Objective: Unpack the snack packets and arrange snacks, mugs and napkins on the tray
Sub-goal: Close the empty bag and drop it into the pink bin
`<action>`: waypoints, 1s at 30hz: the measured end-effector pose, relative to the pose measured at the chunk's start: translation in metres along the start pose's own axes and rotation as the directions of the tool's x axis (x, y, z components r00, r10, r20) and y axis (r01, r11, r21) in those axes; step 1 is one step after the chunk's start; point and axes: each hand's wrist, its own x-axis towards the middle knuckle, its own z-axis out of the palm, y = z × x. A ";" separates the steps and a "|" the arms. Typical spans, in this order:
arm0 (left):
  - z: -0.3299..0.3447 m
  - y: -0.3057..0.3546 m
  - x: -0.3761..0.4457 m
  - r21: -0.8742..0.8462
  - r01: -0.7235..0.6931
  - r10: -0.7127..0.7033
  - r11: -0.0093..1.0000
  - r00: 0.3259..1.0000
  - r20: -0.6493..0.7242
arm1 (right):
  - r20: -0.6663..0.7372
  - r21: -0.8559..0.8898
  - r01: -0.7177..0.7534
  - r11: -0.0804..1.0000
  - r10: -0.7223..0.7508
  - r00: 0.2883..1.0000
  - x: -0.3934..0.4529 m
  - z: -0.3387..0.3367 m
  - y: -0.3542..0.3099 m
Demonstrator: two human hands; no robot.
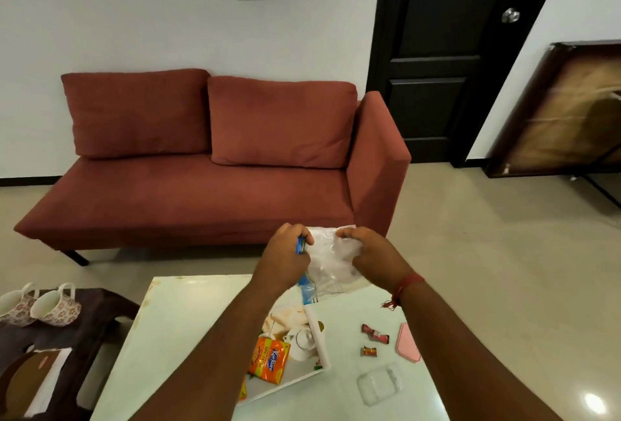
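The left forearm [215, 346] covers most of the tray [318, 345], hiding part of the orange snack packet [268, 358]. The clear packet [331, 261] is motion-blurred; its contents cannot be identified. The leftmost mug [15, 304] is cut off by the frame edge.

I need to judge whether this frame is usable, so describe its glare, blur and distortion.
Head view: a bright lamp glare sits on the glossy white table at lower right; wide-angle bending curves the door frame and walls; both hands, left hand and right hand, and the clear plastic bag look soft; lighting is even indoor, shadows faint.
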 end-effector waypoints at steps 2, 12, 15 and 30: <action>0.010 0.001 0.001 0.162 -0.099 0.110 0.982 0.992 -0.060 | -0.056 -0.163 0.010 0.987 -0.020 0.998 -0.001 0.010 -0.006; 0.058 0.016 0.003 0.111 -0.415 0.413 0.903 0.910 0.042 | -0.212 0.053 -0.090 0.995 0.099 0.972 -0.010 0.025 -0.024; 0.079 0.031 0.004 -0.154 -0.310 0.336 0.938 0.920 0.200 | -0.183 0.105 -0.081 0.991 0.099 0.978 -0.021 0.005 -0.003; 0.348 0.114 0.028 -0.228 0.509 -0.214 0.830 0.668 0.713 | -0.219 -0.040 -0.344 0.938 0.328 0.919 -0.056 -0.096 0.287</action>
